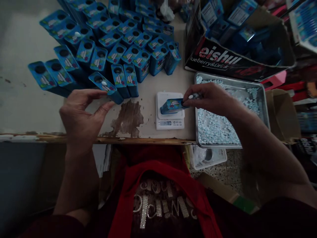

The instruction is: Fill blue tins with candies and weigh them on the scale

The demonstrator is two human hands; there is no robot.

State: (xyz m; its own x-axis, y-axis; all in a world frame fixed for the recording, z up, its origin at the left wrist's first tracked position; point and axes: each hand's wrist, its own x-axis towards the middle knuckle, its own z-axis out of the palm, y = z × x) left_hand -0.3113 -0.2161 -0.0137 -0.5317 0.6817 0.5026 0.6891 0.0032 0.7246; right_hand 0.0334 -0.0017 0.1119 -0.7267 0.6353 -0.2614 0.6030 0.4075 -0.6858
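Note:
My left hand is beside a blue candy box standing at the front of a group. Its thumb and forefinger are apart, close to the box's lower side; whether they touch it I cannot tell. A white candy lies on top near that box's round hole. My right hand pinches several small white candies at the open end of another blue box. That box rests on a white digital scale with a lit display; its digits are hard to read.
Many upright blue boxes with round holes fill the table's back left. A metal tray of pale blue and white candies sits at right, with a black carton of blue boxes behind it. A white basket is below the table edge.

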